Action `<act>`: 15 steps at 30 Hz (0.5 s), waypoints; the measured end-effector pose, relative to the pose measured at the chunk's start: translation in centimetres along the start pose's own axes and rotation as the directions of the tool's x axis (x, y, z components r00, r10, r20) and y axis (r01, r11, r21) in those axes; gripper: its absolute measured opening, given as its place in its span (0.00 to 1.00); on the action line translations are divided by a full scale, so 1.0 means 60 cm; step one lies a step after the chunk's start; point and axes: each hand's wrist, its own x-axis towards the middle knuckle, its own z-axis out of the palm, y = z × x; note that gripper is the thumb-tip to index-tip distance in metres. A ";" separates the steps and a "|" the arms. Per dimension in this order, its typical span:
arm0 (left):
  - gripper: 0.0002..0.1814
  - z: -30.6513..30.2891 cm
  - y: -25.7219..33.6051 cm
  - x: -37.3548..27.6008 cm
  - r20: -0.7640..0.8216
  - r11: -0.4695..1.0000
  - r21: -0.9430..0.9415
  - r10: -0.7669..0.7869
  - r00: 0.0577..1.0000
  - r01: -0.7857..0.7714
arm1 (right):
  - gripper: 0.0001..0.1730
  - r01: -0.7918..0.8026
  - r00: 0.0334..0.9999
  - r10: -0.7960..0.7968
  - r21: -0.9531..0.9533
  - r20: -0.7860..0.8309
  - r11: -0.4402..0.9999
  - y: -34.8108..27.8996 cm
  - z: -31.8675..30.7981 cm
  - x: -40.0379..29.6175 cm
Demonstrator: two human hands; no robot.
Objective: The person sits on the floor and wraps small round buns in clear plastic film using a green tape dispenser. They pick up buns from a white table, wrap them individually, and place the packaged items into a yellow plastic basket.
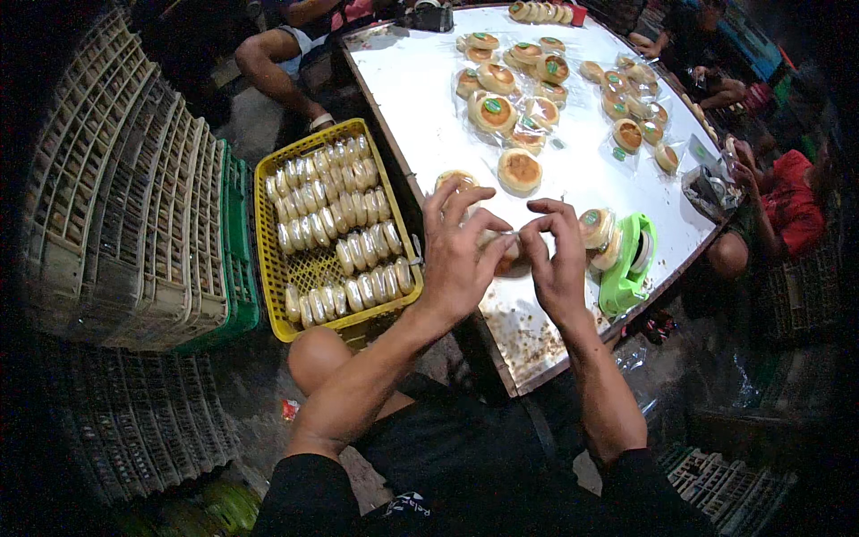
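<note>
Over the near part of the white table, my left hand and my right hand meet at the fingertips. Both pinch the edge of a clear plastic wrapper around a round bun, which the fingers partly hide. Just beyond lies a browned round bun; another bun is partly behind my left fingers. Right of my right hand, wrapped buns lean beside a green tape dispenser holding a roll of tape.
A yellow plastic crate with rows of wrapped buns stands left of the table. Stacked crates rise farther left. Wrapped buns with green stickers are spread over the table. A person in red sits at the right; other people are around the far side.
</note>
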 end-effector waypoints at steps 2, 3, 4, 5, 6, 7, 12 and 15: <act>0.05 0.024 -0.006 -0.014 0.081 0.815 -0.418 -0.406 0.910 0.400 | 0.09 -0.366 0.904 0.428 0.552 0.017 0.750 -0.016 0.025 -0.005; 0.04 0.039 -0.012 -0.028 0.319 0.386 -0.662 -0.631 0.708 0.642 | 0.07 -0.299 0.918 0.383 0.451 -0.106 0.841 -0.011 0.046 -0.022; 0.05 0.048 -0.016 -0.031 0.146 0.530 -0.681 -0.577 0.803 0.505 | 0.10 -0.265 0.893 0.414 0.540 -0.176 0.799 -0.031 0.061 -0.025; 0.07 0.060 -0.032 -0.038 -0.054 0.603 -0.724 -0.534 0.844 0.335 | 0.14 -0.219 0.859 0.450 0.620 -0.244 0.754 -0.051 0.066 -0.027; 0.08 0.060 -0.031 -0.034 -0.058 0.594 -0.725 -0.557 0.828 0.349 | 0.21 -0.286 0.854 0.504 0.695 -0.128 0.660 -0.057 0.045 -0.027; 0.09 0.056 -0.030 -0.028 -0.051 0.582 -0.726 -0.577 0.815 0.366 | 0.20 -0.264 0.886 0.446 0.650 -0.129 0.712 -0.032 0.024 -0.024; 0.06 0.046 -0.009 -0.032 -0.029 0.599 -0.696 -0.575 0.818 0.396 | 0.18 -0.424 0.827 0.309 -0.159 -0.470 0.892 0.123 -0.195 -0.070; 0.06 0.059 -0.020 -0.034 0.034 0.548 -0.691 -0.626 0.779 0.471 | 0.19 -0.559 0.828 0.432 -0.570 -0.356 0.602 0.215 -0.233 -0.170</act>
